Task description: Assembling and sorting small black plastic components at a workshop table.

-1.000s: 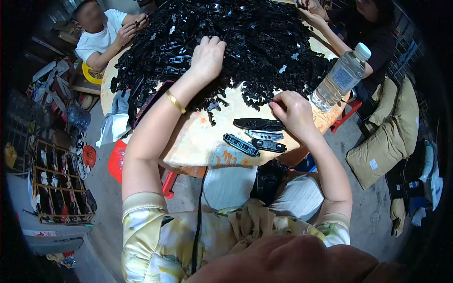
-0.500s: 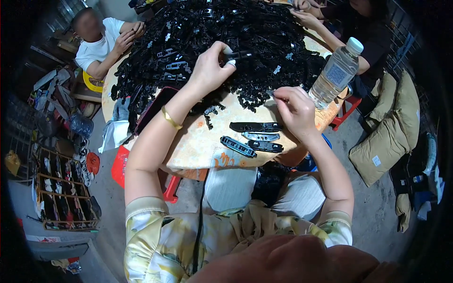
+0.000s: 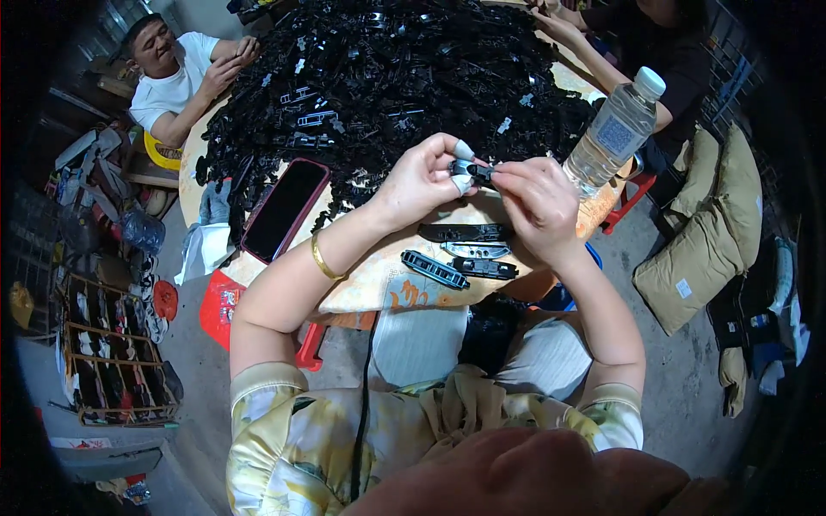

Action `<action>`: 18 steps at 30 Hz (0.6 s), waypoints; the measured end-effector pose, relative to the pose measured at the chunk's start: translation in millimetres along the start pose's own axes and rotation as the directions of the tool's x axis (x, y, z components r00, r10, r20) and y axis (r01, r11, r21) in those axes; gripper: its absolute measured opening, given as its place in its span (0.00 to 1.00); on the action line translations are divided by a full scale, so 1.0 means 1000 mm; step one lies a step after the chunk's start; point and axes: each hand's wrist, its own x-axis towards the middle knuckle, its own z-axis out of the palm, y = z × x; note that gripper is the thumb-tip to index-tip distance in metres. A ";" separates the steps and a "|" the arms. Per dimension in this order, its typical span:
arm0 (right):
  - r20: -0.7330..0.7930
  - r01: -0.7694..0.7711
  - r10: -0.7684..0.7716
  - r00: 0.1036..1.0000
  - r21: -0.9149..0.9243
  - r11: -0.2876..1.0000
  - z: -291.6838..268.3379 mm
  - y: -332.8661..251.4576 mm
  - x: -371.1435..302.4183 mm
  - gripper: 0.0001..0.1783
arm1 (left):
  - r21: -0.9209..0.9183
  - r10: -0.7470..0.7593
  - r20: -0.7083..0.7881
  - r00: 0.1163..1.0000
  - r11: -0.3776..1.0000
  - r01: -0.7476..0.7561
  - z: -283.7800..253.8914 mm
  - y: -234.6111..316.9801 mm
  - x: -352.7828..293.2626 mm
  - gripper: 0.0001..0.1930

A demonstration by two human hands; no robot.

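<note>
Near our table edge (image 3: pixel 366 297), left hand (image 3: pixel 434 181) and right hand (image 3: pixel 542 202) pinch a black plastic part (image 3: pixel 482 175), grips nearly closed; we should brace it lightly.

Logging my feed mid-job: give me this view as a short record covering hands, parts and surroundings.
Left grip: pinching a small dark part
Right grip: fingertips at that part's right end; firm hold unclear
Near table edge: four elongated pieces, below the grips
Beyond: large heap of black parts
Left: phone, dark screen
Right: clear bottle, pale cap
Others: one person upper left, another person upper right
</note>
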 end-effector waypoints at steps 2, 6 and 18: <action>0.023 0.035 -0.033 0.999 -0.056 0.998 0.001 -0.001 -0.001 0.16 | -0.016 -0.019 -0.012 1.000 1.000 0.019 -0.001 0.001 -0.002 0.14; 0.038 0.077 -0.072 0.997 -0.133 0.988 0.000 -0.006 0.001 0.15 | -0.105 -0.029 -0.030 0.999 0.994 0.026 0.003 0.003 -0.002 0.17; -0.061 -0.253 0.270 0.961 0.202 0.946 -0.007 -0.009 0.006 0.09 | -0.372 -0.157 0.057 0.986 0.913 0.167 0.000 0.001 -0.003 0.17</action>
